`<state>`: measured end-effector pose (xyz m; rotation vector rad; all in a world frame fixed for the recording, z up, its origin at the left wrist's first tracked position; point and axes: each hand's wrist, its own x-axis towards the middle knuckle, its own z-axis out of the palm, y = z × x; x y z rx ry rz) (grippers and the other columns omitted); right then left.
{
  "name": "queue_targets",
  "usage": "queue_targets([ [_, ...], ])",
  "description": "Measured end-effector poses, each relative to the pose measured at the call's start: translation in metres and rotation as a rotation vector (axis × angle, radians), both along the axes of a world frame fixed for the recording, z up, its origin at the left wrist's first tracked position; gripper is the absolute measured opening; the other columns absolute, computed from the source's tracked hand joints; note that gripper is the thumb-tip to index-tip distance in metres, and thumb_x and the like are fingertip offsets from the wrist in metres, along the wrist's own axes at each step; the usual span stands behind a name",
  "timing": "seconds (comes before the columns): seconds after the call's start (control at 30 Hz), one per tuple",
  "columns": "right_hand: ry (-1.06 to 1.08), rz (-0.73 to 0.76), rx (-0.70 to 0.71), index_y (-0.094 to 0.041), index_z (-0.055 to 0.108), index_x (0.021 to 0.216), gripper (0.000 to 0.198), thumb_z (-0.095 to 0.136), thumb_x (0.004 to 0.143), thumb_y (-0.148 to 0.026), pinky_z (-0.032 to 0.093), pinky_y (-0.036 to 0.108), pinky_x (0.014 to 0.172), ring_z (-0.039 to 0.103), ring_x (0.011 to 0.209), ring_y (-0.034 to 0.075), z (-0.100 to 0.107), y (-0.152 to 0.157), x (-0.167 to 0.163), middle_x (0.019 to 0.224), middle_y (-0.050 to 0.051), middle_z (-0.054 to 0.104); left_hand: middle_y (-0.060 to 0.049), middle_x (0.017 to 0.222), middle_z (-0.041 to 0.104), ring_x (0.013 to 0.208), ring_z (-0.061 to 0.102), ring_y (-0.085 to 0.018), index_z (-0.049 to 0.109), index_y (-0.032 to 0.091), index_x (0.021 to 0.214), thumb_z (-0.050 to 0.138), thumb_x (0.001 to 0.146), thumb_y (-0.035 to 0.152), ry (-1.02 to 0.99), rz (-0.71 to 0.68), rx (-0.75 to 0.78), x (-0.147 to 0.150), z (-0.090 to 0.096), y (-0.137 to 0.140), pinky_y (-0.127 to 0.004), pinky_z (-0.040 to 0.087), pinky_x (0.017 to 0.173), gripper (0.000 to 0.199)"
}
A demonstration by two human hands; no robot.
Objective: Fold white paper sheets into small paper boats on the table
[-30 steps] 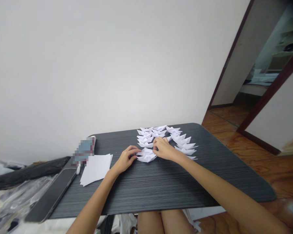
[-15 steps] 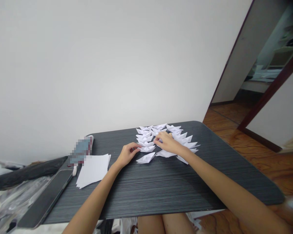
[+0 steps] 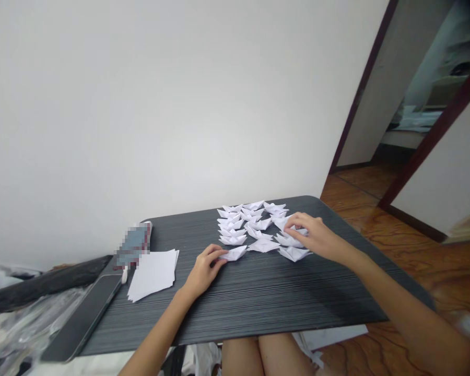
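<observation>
Three columns of white folded-paper boats (image 3: 263, 245) at 12 o'clock on one dark streaked table (image 3: 219, 308); overlap prevents an exact boat count. Left hand (image 3: 203, 269) pinches the left-column boat (image 3: 237, 254) nearest 6 o'clock; right hand (image 3: 316, 237) partly hides the right column, whether gripping cannot be told.

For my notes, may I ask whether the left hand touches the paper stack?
No, the left hand is at the front-left paper boat, apart from the paper stack.
</observation>
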<state>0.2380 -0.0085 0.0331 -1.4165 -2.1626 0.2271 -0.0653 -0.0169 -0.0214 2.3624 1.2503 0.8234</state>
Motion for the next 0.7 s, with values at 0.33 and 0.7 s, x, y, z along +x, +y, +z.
queue_targets([
  [0.33, 0.009, -0.109, 0.06, -0.023, 0.059, 0.075, 0.024, 0.042, 0.079, -0.04, 0.039, 0.036, 0.075, 0.054, 0.078, 0.019, 0.011, -0.05, 0.077, 0.086, 0.006, 0.06, -0.006, 0.085, 0.061, 0.072, 0.054, -0.013, 0.065, 0.016, 0.084, 0.044, 0.08, 0.025, -0.108, 0.05, -0.007, 0.0, -0.007, 0.026, -0.024, 0.042, 0.064, 0.022],
  [0.7, -0.106, -0.062, 0.082, -0.022, 0.058, 0.087, 0.015, 0.045, 0.08, -0.026, 0.033, 0.035, 0.077, 0.05, 0.092, 0.019, -0.013, -0.067, 0.035, 0.093, 0.005, 0.058, -0.008, 0.102, 0.057, 0.081, 0.055, -0.015, 0.061, 0.019, 0.097, 0.045, 0.08, 0.028, -0.132, 0.132, 0.111, -0.002, 0.009, 0.008, -0.028, 0.045, 0.068, 0.026],
])
